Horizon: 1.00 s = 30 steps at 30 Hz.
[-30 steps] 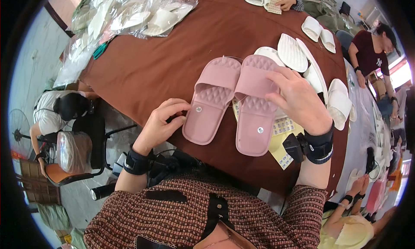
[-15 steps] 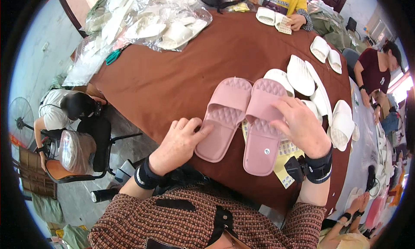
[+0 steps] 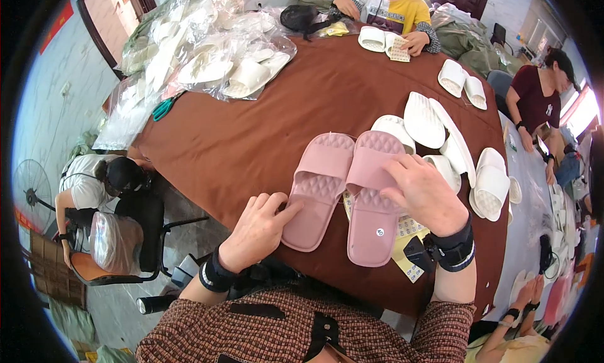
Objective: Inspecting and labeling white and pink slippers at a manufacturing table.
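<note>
While the pink slipper pair point(image 3: 343, 190) is being squared at table point(image 3: 264, 130) centre, left hand point(image 3: 255, 231) at 7 o'clock and right hand point(image 3: 425, 193) at 3 are laid flat, fingers spread, gripping nothing; heels likely need evening next.

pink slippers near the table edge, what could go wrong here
1. The heels of the pink slippers lie close to the near edge of the brown table; a nudge from the left hand could tip one off.
2. The yellow paper tags lie partly under the right slipper and right hand, so they might crease or slide off.
3. White slippers crowd the right side, so pairs could get mixed.
</note>
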Available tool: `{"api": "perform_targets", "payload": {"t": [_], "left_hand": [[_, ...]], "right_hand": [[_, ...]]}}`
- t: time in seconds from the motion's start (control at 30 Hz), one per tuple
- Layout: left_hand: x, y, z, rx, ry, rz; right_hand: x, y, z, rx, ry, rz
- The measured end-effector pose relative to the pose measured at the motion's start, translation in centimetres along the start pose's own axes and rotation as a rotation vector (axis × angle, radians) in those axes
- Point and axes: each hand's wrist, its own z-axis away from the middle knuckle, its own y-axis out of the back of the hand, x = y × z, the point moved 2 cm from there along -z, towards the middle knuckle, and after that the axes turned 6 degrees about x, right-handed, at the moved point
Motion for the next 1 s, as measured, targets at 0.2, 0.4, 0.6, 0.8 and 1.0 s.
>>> {"api": "perform_targets", "payload": {"t": [0.2,0.4,0.6,0.8,1.0], "left_hand": [[-0.8,0.4,0.1,0.041,0.015,0.115],[-2.7,-0.3,0.3,0.125,0.078,0.194],[-4.1,-2.3,-0.1,0.312,0.149,0.271],[-4.2,-2.2,0.3,0.369,0.127,0.328],[-3.9,-1.9,0.2,0.342,0.109,0.387]], "right_hand": [[-0.1,-0.1,0.1,0.001,-0.013,0.004],[0.3,-0.5,0.4,-0.011,-0.009,0.033],[-0.2,-0.3,0.4,0.01,0.028,0.07],[-2.2,0.6,-0.8,0.1,0.146,0.081],[-4.1,-2.3,-1.6,0.066,0.364,0.207]]}}
